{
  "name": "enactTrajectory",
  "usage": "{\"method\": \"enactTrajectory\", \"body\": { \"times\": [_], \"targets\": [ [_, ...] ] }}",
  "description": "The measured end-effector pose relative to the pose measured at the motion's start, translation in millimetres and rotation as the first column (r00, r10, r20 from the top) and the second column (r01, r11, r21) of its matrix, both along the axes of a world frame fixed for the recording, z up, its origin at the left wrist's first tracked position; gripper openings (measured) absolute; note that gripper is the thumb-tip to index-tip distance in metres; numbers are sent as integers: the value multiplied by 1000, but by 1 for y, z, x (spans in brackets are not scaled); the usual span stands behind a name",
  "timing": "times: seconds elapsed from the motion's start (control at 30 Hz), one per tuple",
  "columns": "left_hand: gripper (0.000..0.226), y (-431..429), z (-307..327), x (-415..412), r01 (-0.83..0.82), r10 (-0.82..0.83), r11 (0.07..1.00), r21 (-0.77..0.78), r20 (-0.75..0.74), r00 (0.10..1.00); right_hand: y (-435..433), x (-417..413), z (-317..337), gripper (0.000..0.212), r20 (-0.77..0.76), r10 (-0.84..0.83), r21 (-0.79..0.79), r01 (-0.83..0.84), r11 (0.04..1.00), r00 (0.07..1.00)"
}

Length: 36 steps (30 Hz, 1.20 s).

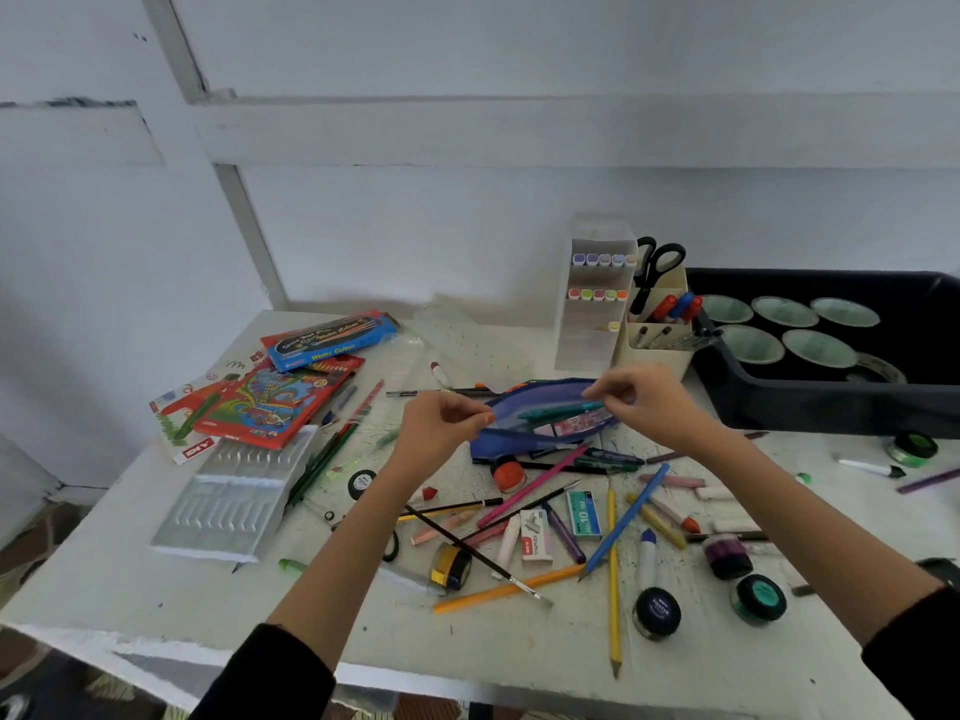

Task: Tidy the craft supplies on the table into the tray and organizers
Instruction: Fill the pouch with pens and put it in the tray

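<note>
the tidy-up looks barely begun. both hands are on the blue pouch (pixel 540 407), which lies near the middle of the table (pixel 130 589), just in front of the organizers. the left hand (pixel 441 423) has its fingers curled and pinches the pouch's left end. the right hand (pixel 644 400) pinches the far rim near its right end, so the mouth is held spread open. a teal pen (pixel 561 411) and something pink and patterned lie inside. whether the pouch is being filled or emptied, i cannot tell

what seems done: the black tray (pixel 810 407) at the right holds several round green-topped pots (pixel 784 311). the clear rack (pixel 597 304) carries two rows of markers with slots to spare. the cream cup (pixel 657 350) beside it holds scissors (pixel 660 262) and a few pens

what is left is most of it. pencils, crayons and a brush lie crossed over one another in front of the pouch, with a staples box (pixel 536 535) among them. paint jars (pixel 657 613) stand loose near the front edge, well apart from the tray. on the left sit the watercolour box (pixel 332 337), a red crayon box under it and a white palette (pixel 234 501). more pens and a green jar lie along the tray's near side
</note>
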<state>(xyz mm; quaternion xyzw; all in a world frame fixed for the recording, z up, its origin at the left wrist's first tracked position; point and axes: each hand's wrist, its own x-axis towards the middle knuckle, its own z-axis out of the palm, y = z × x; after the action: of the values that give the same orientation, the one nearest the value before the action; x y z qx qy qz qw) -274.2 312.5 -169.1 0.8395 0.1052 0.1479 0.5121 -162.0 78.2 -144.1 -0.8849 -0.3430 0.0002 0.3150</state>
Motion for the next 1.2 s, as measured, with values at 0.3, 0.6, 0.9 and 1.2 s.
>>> {"method": "enactTrajectory", "body": {
  "times": [0.3, 0.6, 0.9, 1.2],
  "targets": [
    [11, -14, 4, 6, -3, 3, 1000, -6, -5, 1000, -5, -36, 2, 13, -278, 96, -48, -114, 992, 956],
    [12, -10, 2, 1, -17, 16, 999, -35, -33, 999, 108, -88, -48, 16, -131, 383, -309, -405, 861, 914],
    [16, -2, 11, -2, 47, -48, 999, -13, -104, 993, 110, -89, -56, 15, 55, 424, -501, -342, 795, 904],
    [18, 12, 21, 2, 118, -110, 992, 39, -180, 978, 71, -65, -17, 18, 246, 356, -329, -267, 905, 902]
  ]
}}
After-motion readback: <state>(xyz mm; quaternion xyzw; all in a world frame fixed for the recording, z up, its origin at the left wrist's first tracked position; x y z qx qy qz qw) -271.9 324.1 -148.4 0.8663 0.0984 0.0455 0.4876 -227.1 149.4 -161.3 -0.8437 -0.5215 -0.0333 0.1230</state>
